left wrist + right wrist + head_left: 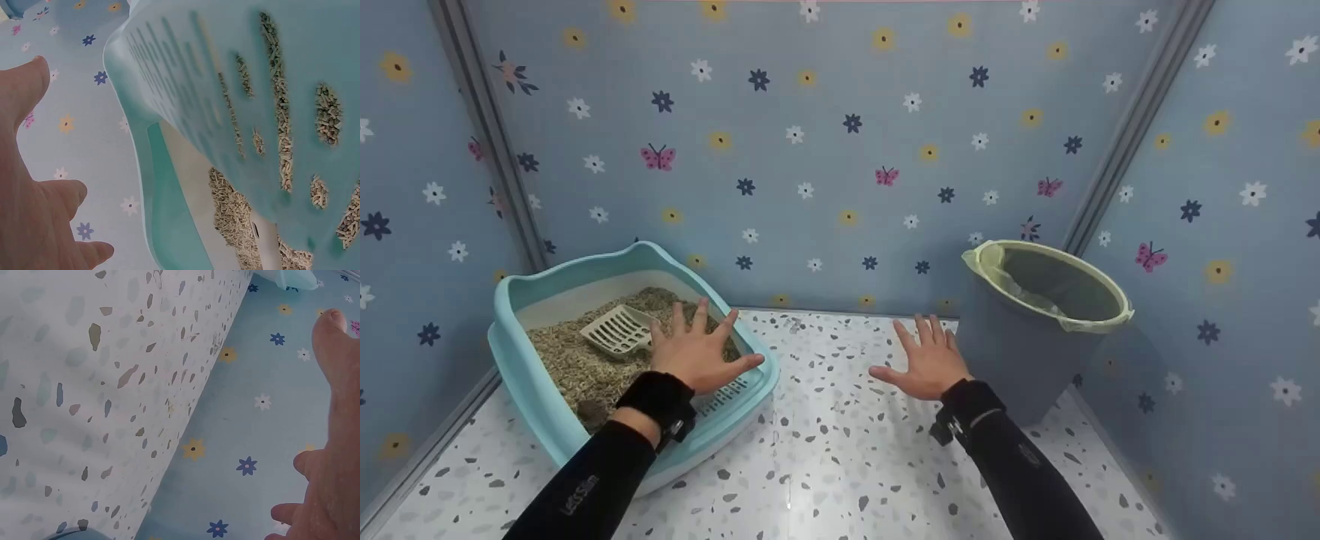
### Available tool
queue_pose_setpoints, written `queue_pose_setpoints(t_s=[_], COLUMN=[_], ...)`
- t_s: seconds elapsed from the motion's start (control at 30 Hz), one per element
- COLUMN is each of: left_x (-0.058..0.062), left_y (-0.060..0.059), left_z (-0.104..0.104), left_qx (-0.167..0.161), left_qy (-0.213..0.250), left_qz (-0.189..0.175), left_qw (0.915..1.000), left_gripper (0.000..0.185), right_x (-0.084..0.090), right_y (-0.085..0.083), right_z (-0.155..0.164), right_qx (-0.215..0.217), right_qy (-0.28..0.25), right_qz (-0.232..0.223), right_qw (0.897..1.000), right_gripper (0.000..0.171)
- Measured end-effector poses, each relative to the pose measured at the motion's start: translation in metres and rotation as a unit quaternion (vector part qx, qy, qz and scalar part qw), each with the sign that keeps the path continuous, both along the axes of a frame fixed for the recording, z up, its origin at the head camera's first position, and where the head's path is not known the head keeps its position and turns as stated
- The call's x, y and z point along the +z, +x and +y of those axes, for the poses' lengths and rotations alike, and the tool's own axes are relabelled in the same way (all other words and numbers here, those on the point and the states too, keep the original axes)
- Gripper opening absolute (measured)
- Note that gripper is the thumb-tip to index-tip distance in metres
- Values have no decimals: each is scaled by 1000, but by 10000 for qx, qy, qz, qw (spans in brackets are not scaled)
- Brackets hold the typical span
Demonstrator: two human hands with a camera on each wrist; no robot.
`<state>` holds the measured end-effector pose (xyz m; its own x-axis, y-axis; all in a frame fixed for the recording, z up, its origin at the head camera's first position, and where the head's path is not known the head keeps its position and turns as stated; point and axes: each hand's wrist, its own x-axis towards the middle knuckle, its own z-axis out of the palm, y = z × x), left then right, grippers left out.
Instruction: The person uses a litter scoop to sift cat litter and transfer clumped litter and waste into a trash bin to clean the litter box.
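Note:
My left hand (696, 354) hovers palm down over the front right part of a blue litter box (521, 382), fingers spread, holding nothing. Inside the box lies tan pellet litter (562, 352), with a cream slotted litter scoop (619, 330) resting on top of it. A dark clump (591, 411) sits near the box's front left. In the left wrist view, the slotted front ledge (225, 112) shows pellets through its slots. My right hand (928, 366) is spread over the floor, just left of a grey trash bin (1012, 360), and holds nothing.
A pale yellow-green bag lines the bin, folded over its rim (1099, 327). Speckled white floor (825, 450) runs between the box and the bin. Flowered blue wall panels (825, 165) close in the back and both sides.

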<state>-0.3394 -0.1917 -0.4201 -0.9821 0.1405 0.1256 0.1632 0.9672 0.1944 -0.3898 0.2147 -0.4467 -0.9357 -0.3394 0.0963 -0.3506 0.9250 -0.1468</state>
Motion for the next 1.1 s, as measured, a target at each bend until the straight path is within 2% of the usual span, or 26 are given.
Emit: queue_pose_setpoints(t_s=[0.23, 0.43, 0.7, 1.1], left_x=[2, -1, -1, -1], left_y=[3, 3, 2, 1], left_z=[1, -1, -1, -4], left_qx=[13, 31, 40, 9], left_qy=[40, 39, -13, 156], left_qz=[-41, -32, -9, -33], left_qw=[10000, 10000, 10000, 9999], left_gripper=[105, 107, 109, 106], right_x=[3, 5, 5, 7], right_y=[5, 4, 4, 5], right_z=[-5, -9, -9, -16], right_qx=[-57, -43, -8, 76], right_qy=[135, 352, 229, 94], right_qz=[50, 17, 29, -89], right_qw=[9999, 9994, 9997, 9999], right_gripper=[110, 110, 109, 105])
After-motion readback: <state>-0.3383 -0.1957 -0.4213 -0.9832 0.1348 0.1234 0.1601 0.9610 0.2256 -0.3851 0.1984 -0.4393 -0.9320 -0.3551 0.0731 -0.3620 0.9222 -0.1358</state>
